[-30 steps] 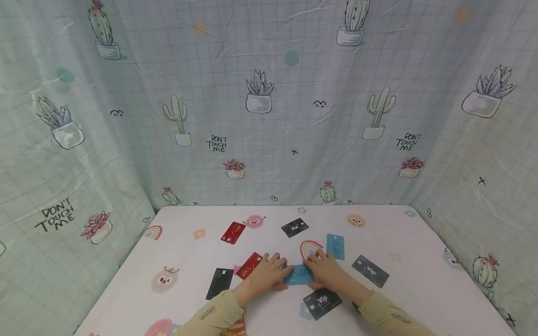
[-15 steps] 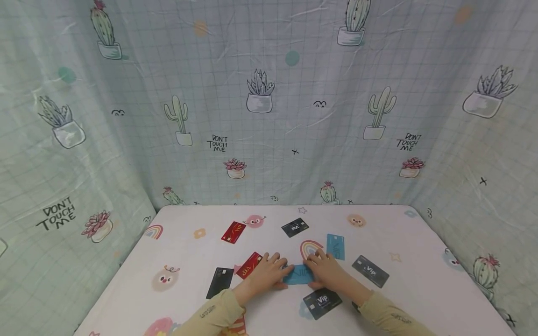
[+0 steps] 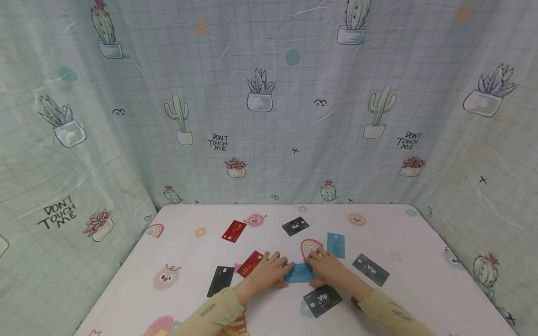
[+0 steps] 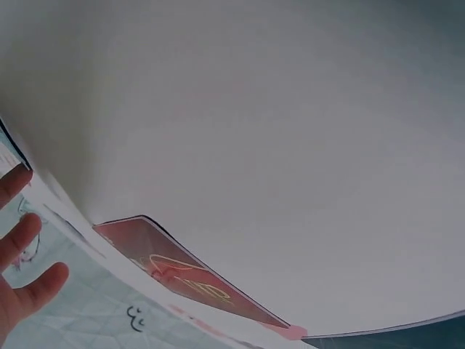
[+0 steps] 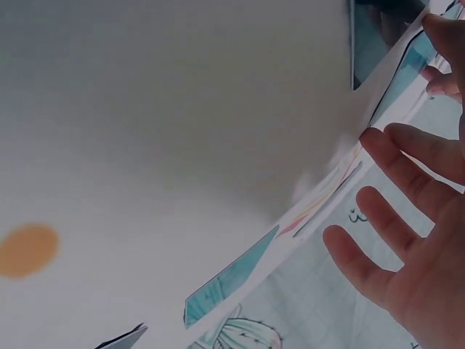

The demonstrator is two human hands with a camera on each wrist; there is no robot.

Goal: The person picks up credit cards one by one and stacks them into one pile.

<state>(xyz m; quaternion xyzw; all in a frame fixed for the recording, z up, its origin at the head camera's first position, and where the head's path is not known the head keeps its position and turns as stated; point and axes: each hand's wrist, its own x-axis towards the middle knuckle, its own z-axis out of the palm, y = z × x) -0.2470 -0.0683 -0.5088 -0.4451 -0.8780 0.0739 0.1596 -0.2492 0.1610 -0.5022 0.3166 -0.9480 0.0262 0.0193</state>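
A blue VIP card [image 3: 299,273] lies crosswise between my two hands, close over the tabletop. My left hand [image 3: 265,273] pinches its left end, thumb on the near side and fingers beyond. At the other end my right hand [image 3: 329,271] pinches it; in the right wrist view the thumb and index finger [image 5: 374,138] meet opposite edges of the blue card [image 5: 407,69]. A red card [image 3: 250,264] sits just beyond my left wrist. Closest to my right hand are a second blue card [image 3: 336,245] past its fingers and a dark card [image 3: 322,301] below it.
Another red card [image 3: 233,231] and a dark card [image 3: 295,226] lie toward the back of the patterned table [image 3: 176,252]. A black card [image 3: 220,281] is left, a dark one [image 3: 371,269] right. My right sleeve partly covers another card [image 3: 356,304]. A cactus-print curtain [image 3: 269,126] surrounds the table.
Both hands keep their hold at the two ends of the blue card, nearly still. The whole head view has shifted very slightly; the other cards stay in place.
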